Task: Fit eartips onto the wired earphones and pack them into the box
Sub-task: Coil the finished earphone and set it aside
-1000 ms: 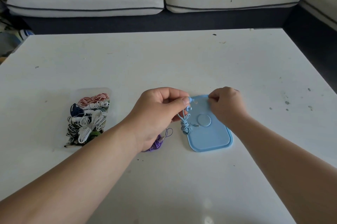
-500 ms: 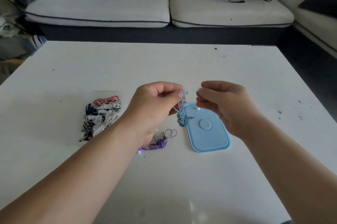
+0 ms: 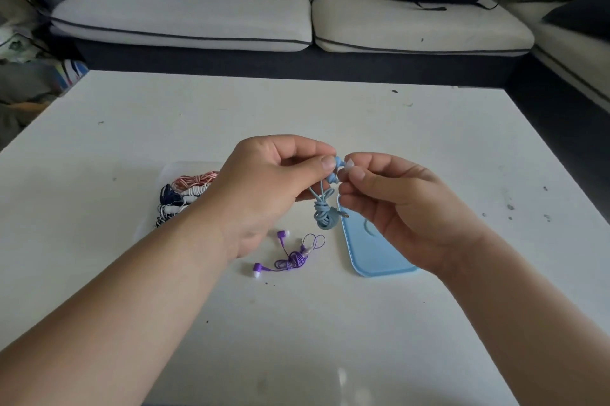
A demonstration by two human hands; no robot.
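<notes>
Hands of a person meet above a white table (image 3: 330,323), seen from a head-worn camera. The left grip (image 3: 274,187) pinches a blue earbud (image 3: 337,161) between thumb and forefinger, and the rest of the blue earphones (image 3: 325,215) hangs below it as a wound coil of cable. The right grip (image 3: 402,207) pinches a small pale eartip (image 3: 350,165), held right at the earbud. Whether the tip is seated is too small to tell. A flat blue box (image 3: 373,257) lies on the table under the right wrist. Purple earphones (image 3: 292,260) lie just to its left, and a clear pack of bundled earphones (image 3: 185,194) sits further left. The step probably goes best with the tip square to the nozzle, pushed on with a slight twist until it seats all round, and the earbud held firm so the cable takes no pull.
</notes>
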